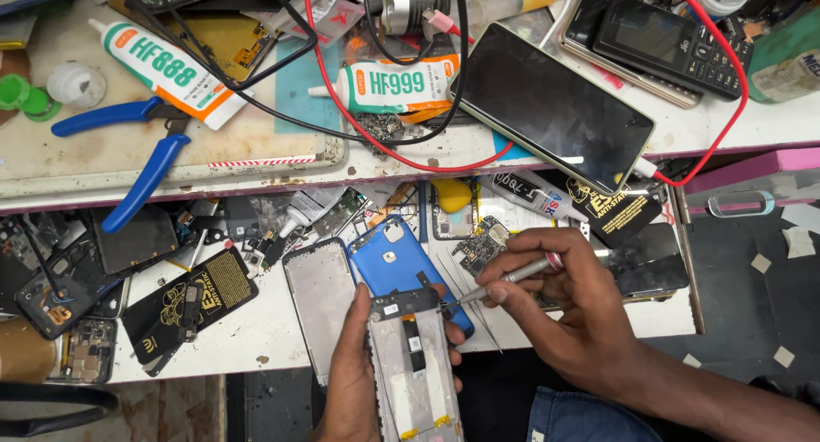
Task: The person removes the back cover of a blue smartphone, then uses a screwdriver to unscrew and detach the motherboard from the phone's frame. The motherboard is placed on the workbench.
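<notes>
Firmly, the phone frame was gripped by the left hand; the screwdriver, pinched in the right hand, was best kept upright.

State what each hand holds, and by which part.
Left hand grips the opened phone frame along its left edge. Right hand pinches the screwdriver mid-shaft, tip at the frame's top.
</notes>
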